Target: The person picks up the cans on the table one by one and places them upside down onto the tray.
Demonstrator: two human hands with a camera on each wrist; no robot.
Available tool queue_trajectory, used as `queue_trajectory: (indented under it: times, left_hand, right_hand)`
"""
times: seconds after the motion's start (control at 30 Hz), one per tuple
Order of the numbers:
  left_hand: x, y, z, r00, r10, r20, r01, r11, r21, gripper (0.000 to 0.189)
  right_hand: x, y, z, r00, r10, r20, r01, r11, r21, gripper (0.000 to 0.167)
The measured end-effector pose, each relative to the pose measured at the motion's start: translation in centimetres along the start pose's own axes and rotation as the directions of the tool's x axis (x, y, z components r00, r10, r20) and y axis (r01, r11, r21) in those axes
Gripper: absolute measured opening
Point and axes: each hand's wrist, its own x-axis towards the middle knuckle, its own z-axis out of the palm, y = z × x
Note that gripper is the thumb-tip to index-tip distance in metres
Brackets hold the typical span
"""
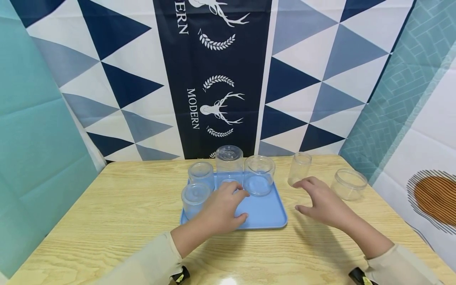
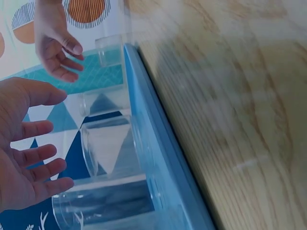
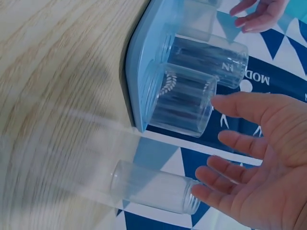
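My left hand point(image 1: 224, 208) hovers over the blue tray point(image 1: 265, 215), its fingers relaxed and holding nothing. Several clear jars stand on that tray: a tall one point(image 1: 229, 158) at the back, a wide one point(image 1: 259, 174) on the right, and two smaller ones on the left, the back jar point(image 1: 200, 172) and the front jar point(image 1: 194, 198). My right hand point(image 1: 324, 204) is right of the tray with thumb and fingers spread. Nearest to its fingertips is a slim clear jar point(image 1: 300, 168) on the table; in the right wrist view the fingers overlap the slim jar's point(image 3: 151, 187) rim, and contact is unclear.
A low, wide clear jar point(image 1: 349, 185) stands on the wooden table point(image 1: 117, 213) beyond my right hand, near the right edge. Patterned cloth point(image 1: 217, 79) hangs along the table's back edge, with more cloth at both sides.
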Motion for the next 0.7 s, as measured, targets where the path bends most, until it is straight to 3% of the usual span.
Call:
queue_trajectory:
  times: [0.2, 0.53, 0.7]
  left_hand:
    - [0.6, 1.0, 0.3, 0.999, -0.008, 0.042, 0.009, 1.000, -0.017, 0.044]
    - [1.7, 2.0, 0.9, 1.000, 0.019, 0.009, -0.019, 0.998, -0.053, 0.045]
    - [2.3, 2.6, 1.1, 1.000, 0.013, 0.007, -0.012, 0.997, -0.072, 0.044]
  right_hand:
    - [0.2, 0.2, -0.3, 0.998, -0.065, 0.015, 0.065, 0.997, -0.029, 0.051]
    - [0.5, 1.2, -1.2, 0.978, -0.171, 0.116, 0.184, 0.977, -0.111, 0.053]
    - [0.6, 1.7, -1.7, 0.974, -0.195, 0.119, 0.211, 0.967, -0.140, 0.051]
